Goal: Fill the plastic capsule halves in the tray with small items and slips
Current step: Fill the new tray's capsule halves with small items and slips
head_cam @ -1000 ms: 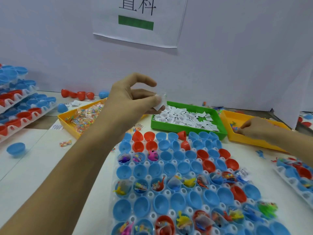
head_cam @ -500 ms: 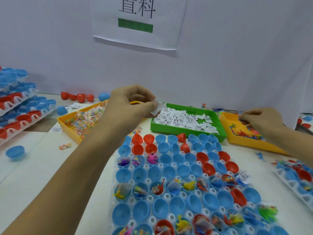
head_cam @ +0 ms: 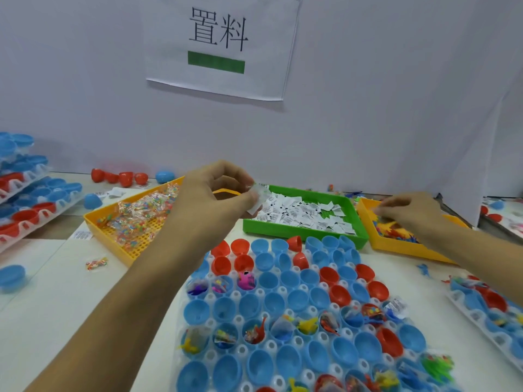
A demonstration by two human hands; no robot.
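- The left hand [head_cam: 218,193] was raised above the table, forearm reaching forward, fingers curled and pinching a small white slip [head_cam: 258,198] at the near left corner of the green tray [head_cam: 300,230] of slips.
- The right hand [head_cam: 407,212] was extended over the right yellow tray [head_cam: 396,247] of coloured toys, fingertips bunched together; what it held, if anything, could not be told.
- The capsule tray [head_cam: 291,321] lay in front of both arms, its blue and red halves partly filled.
- A left yellow tray [head_cam: 119,241] held wrapped items.
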